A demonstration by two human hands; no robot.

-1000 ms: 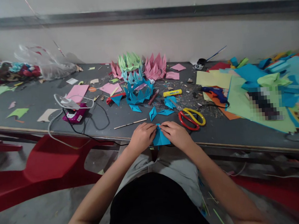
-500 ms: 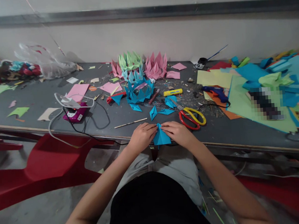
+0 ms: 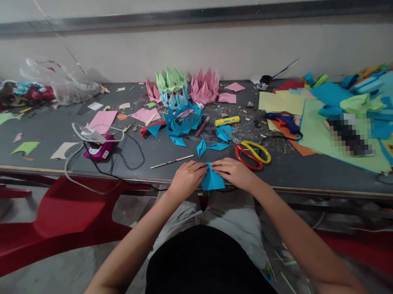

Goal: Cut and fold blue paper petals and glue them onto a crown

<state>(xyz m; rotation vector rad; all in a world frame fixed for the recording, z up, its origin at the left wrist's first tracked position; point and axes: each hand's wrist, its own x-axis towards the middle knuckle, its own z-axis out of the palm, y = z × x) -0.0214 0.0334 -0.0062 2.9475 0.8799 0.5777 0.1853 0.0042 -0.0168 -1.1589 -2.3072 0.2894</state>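
Observation:
A creased piece of blue paper (image 3: 213,181) lies at the table's front edge, its lower end reaching over the edge. My left hand (image 3: 189,178) grips its upper left side, and my right hand (image 3: 229,170) its upper right side, fingers bent and close together. The fingertips hide part of the paper's top. Just beyond the hands are folded blue paper pieces (image 3: 201,148), one standing out as a small diamond. Scissors (image 3: 252,155) with one red and one yellow handle lie right of my right hand. Left of them is a thin stick (image 3: 172,162).
Folded paper crowns in blue (image 3: 183,120), green (image 3: 171,80) and pink (image 3: 205,87) stand at the back. A yellow glue stick (image 3: 227,121), a blue glue gun (image 3: 285,123), coloured sheets (image 3: 332,143) and a purple power strip (image 3: 100,149) with cables lie around. Red chairs (image 3: 63,208) flank me.
Almost nothing differs. Both hands stay on the blue paper, with only a very slight shift of the right hand and arms.

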